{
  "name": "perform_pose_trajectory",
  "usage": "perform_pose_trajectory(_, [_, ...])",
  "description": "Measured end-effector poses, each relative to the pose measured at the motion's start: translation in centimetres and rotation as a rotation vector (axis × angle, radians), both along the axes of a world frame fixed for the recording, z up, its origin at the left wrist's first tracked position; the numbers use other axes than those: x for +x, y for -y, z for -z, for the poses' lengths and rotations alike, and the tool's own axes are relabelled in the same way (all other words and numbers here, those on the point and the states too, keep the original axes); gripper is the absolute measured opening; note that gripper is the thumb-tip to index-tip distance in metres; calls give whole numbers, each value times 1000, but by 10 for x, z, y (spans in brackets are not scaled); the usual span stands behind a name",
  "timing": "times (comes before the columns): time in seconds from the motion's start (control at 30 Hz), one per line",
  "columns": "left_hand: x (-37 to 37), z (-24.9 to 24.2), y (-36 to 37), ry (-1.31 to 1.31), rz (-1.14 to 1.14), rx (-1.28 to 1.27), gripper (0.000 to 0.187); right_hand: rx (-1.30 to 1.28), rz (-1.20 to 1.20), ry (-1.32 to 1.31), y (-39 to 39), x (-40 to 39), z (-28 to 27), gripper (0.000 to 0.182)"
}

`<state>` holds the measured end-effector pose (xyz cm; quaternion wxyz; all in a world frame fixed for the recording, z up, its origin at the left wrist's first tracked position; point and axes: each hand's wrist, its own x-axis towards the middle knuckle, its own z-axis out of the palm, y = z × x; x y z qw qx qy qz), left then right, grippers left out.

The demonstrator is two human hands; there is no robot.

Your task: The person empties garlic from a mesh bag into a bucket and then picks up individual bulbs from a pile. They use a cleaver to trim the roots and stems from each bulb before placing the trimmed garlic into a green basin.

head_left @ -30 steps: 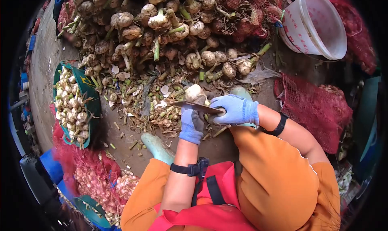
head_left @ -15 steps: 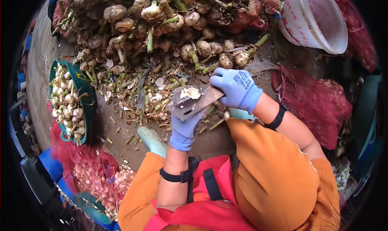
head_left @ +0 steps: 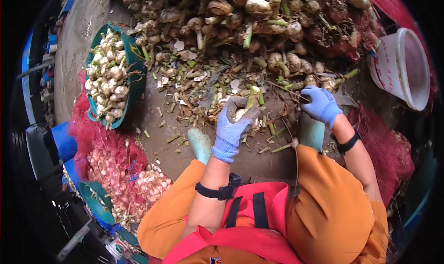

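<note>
My left hand (head_left: 233,127), in a blue knit glove with a soiled palm side, is closed around a garlic bulb (head_left: 241,113). The bulb's pale side shows between the fingers, and a green stem (head_left: 253,96) sticks up past them. To the right and apart from it, my right hand (head_left: 320,105), gloved alike, is closed on a thin dark knife (head_left: 287,91), seen nearly edge-on and pointing up and left. Below both hands, stem scraps and peel (head_left: 273,125) litter the ground.
A heap of untrimmed garlic (head_left: 222,14) rises ahead. On the left stands a green basket (head_left: 138,67) of trimmed bulbs, above a red mesh sack (head_left: 85,139). A white bucket (head_left: 391,65) and another red mesh sack (head_left: 386,148) are on the right. My boots (head_left: 200,144) flank the scraps.
My hands have moved apart, and the knife has come away from the left hand and turned edge-on. A garlic bulb now shows in my left hand. The whole view has shifted.
</note>
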<state>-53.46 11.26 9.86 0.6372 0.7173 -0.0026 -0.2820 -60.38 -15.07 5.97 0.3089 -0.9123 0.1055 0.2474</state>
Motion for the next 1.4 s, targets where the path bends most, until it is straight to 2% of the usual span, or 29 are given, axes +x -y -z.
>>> perform_pose_trajectory(0.07, [33,-6,-30,17,-173,-25,36,334,204,319,-3,1,-5,21])
perform_pose_trajectory(0.13, [82,20,-70,234,-327,47,48,351,71,549,-11,24,-1,23])
perform_pose_trajectory(0.2, [133,59,-117,460,-414,87,61,421,-27,341,-14,41,6,29])
perform_pose_trajectory(0.3, [199,120,-183,407,-143,496,69,324,-182,298,-18,40,30,27])
perform_pose_trajectory(0.33, [208,117,-179,168,-40,597,69,350,-149,375,-25,37,32,28])
perform_pose_trajectory(0.4, [215,117,-160,349,149,1140,70,312,-135,272,-34,31,23,27])
perform_pose_trajectory(0.47, [216,132,-156,438,-74,1156,71,253,-193,304,-39,23,20,25])
perform_pose_trajectory(0.53, [216,124,-159,280,-341,802,65,222,-171,276,-42,17,9,24])
perform_pose_trajectory(0.57, [217,118,-165,162,-430,494,58,232,-132,249,-41,14,5,24])
perform_pose_trajectory(0.6, [215,81,-165,196,-370,324,48,238,-139,264,-40,13,4,24])
perform_pose_trajectory(0.63, [221,60,-171,187,-432,-53,40,267,-83,301,-40,10,3,22])
perform_pose_trajectory(0.67, [223,6,-170,193,-427,-192,38,296,-25,333,-41,9,1,21])
perform_pose_trajectory(0.7, [238,-30,-186,62,-454,-495,39,328,20,319,-43,9,-4,23])
perform_pose_trajectory(0.73, [248,-59,-198,141,-523,-769,46,331,14,321,-45,9,-9,23])
perform_pose_trajectory(0.77, [254,-86,-205,272,-574,-820,55,379,40,306,-47,11,-14,25])
perform_pose_trajectory(0.87, [224,-98,-186,241,-835,-638,72,536,153,266,-54,20,-33,29])
perform_pose_trajectory(0.93, [168,-53,-132,56,-498,-455,75,700,238,192,-59,22,-51,36])
perform_pose_trajectory(0.97, [125,-20,-104,-191,-292,-518,70,644,79,269,-56,26,-62,35])
perform_pose_trajectory(1.0, [76,7,-67,-364,-170,-549,57,596,-36,604,-60,25,-53,28])
perform_pose_trajectory(1.03, [35,30,-27,-298,-102,-420,51,677,-28,592,-64,24,-65,22])
perform_pose_trajectory(1.07, [4,47,3,-233,-30,-300,46,666,-145,558,-64,19,-63,19])
perform_pose_trajectory(1.1, [-10,45,18,-382,-20,-369,43,691,-190,386,-59,12,-70,17])
perform_pose_trajectory(1.13, [-17,40,26,-527,-13,-428,41,771,-142,360,-61,2,-62,17])
perform_pose_trajectory(1.17, [-20,53,29,-543,-135,-589,39,770,-17,135,-53,-7,-65,18])
perform_pose_trajectory(1.2, [-23,40,34,-357,-248,-488,51,772,104,-78,-44,-13,-68,21])
perform_pose_trajectory(1.27, [-16,22,42,193,-22,-3,67,560,218,146,-24,-23,-56,25])
perform_pose_trajectory(1.3, [-17,13,45,115,34,-55,71,274,147,329,-15,-26,-50,26])
perform_pose_trajectory(1.37, [-22,-5,51,78,206,-64,82,51,24,448,-7,-29,-54,21])
perform_pose_trajectory(1.4, [-30,-7,57,52,195,-108,86,-52,-47,508,-5,-32,-53,22])
